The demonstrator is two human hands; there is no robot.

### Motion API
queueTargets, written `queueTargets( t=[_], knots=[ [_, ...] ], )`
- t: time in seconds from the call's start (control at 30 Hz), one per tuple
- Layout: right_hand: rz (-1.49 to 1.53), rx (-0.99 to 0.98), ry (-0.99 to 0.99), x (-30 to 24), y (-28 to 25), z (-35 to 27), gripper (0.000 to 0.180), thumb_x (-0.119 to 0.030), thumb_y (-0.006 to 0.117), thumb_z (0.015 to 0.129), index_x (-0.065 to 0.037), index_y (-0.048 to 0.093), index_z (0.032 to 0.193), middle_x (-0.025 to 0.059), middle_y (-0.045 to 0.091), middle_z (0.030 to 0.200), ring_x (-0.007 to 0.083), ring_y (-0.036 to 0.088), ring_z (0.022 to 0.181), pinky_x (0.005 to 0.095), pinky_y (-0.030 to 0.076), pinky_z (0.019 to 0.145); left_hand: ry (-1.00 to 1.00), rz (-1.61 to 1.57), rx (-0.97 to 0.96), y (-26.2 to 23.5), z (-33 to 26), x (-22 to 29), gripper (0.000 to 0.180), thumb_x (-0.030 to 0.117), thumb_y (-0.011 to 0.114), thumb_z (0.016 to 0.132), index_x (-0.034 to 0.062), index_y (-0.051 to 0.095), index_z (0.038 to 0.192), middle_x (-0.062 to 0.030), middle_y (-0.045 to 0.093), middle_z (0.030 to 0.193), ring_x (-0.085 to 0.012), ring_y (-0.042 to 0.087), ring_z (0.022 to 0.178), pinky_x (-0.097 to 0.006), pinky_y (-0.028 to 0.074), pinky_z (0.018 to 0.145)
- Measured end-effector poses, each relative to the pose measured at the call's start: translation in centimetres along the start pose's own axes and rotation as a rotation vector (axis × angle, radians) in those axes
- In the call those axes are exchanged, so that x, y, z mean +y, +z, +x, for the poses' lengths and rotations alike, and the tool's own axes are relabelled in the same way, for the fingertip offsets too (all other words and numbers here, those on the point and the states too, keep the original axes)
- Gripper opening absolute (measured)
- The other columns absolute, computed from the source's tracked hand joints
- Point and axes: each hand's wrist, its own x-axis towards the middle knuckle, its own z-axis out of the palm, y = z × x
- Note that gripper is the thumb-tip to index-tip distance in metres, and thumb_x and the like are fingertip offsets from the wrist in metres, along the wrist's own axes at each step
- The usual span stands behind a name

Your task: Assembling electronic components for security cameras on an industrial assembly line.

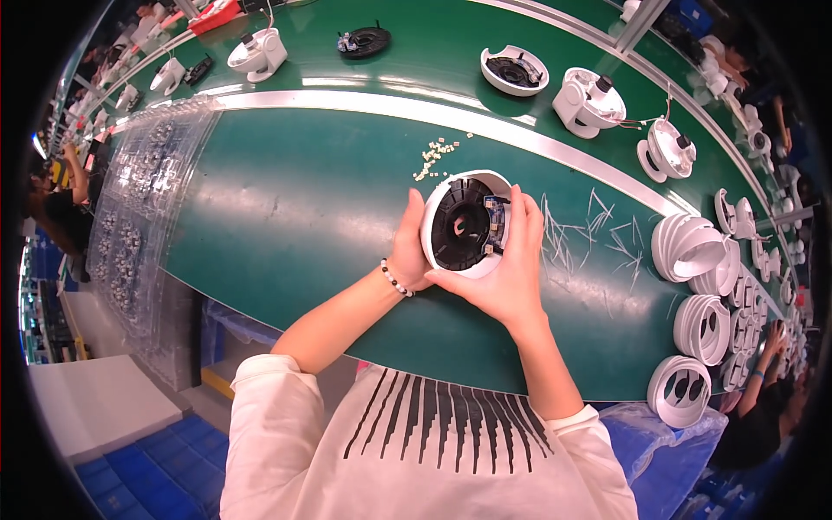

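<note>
White round housing (492, 180), held above the front part of a green workbench (269, 234), its open side facing the viewer. Within its wall sits a black disc (450, 243) with a central opening; a small blue circuit board (496, 217) lies at the right side of the interior. The left hand (406, 249), with a beaded bracelet (396, 278) at the wrist, supports the housing's left side. The right hand (510, 279) is curved around its right side and lower edge, the thumb along the bottom, so that both hands grip the one object.

Beyond the housing, small cream-coloured pieces (433, 157) lie loose on the bench; to the right are scattered thin white strips (598, 227). Farther right stand nested white rings (693, 249) and round white parts with openings (702, 329). At the left, clear plastic trays (188, 165) contain many small silvery parts (123, 251), too small to identify.

Behind a pale rail (364, 103), a white shell (522, 89) contains a black insert (511, 69); a separate black disc-shaped part (368, 42) lies to its left, outside any shell.
</note>
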Motion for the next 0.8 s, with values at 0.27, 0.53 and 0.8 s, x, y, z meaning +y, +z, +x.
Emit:
queueTargets(
  t=[0.27,0.53,0.8],
  knots=[
    [0.124,0.118,-0.025,0.9,2.6,0.0,0.095,-0.025,0.078,0.047,0.000,0.030,0.125,0.0149,0.036,0.119,0.0290,0.039,0.110,0.0398,0.032,0.095,0.260,0.141,0.075,-0.7,-0.6,-1.5,0.072,0.024,0.061,0.068,0.0082,0.028,0.131,-0.0068,0.041,0.122,-0.0183,0.040,0.114,-0.032,0.029,0.098],
    [0.333,0.247,-0.044,-0.7,5.5,-0.9,0.091,-0.028,0.073,0.058,-0.001,0.024,0.130,0.0160,0.026,0.131,0.0305,0.028,0.121,0.0414,0.024,0.099,0.530,0.026,0.084,1.3,-1.3,-0.8,0.066,0.024,0.054,0.074,0.0072,0.025,0.132,-0.0088,0.047,0.111,-0.0149,0.049,0.097,-0.027,0.041,0.085],
    [0.121,0.118,-0.130,-0.5,4.4,-0.4,0.083,-0.024,0.073,0.057,-0.005,0.033,0.127,0.0182,0.027,0.132,0.0332,0.026,0.122,0.0417,0.023,0.099,0.208,-0.230,0.204,-0.1,-1.2,1.4,0.039,0.034,0.051,0.078,0.0060,0.052,0.104,-0.0073,0.059,0.094,-0.0177,0.056,0.086,-0.032,0.047,0.077]
  ],
)
